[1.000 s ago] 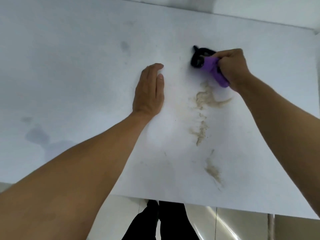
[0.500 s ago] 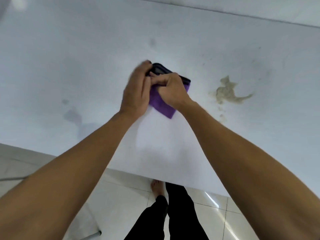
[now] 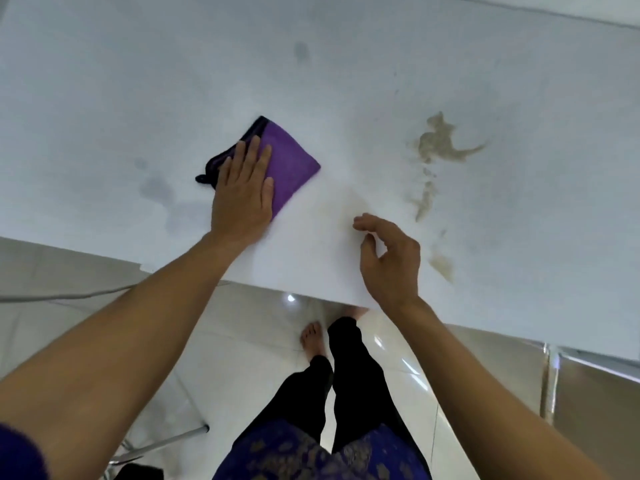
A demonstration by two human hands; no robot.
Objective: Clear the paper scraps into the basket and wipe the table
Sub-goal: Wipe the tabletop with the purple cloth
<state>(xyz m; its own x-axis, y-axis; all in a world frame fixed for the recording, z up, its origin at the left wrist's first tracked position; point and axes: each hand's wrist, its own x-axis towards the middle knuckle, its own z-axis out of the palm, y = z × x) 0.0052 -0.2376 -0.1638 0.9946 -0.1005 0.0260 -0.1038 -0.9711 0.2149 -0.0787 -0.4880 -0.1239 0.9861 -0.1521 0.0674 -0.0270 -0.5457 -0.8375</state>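
Observation:
A folded purple cloth with a black edge (image 3: 291, 164) lies flat on the white table (image 3: 346, 81), left of centre. My left hand (image 3: 242, 195) presses flat on the cloth's near left part, fingers spread. My right hand (image 3: 391, 261) hovers over the table's near edge, empty, with its fingers loosely curled and apart. Brown smears (image 3: 440, 143) run down the table to the right of my right hand. No paper scraps or basket are in view.
Grey damp patches (image 3: 156, 188) mark the table left of the cloth. The table's near edge (image 3: 311, 296) runs just under my wrists. Below it are glossy floor tiles, my legs and feet (image 3: 311, 341), and a metal leg (image 3: 166, 438) at lower left.
My right hand let go of the cloth and drew back toward the near edge. My left hand moved onto the cloth, which now lies spread flat.

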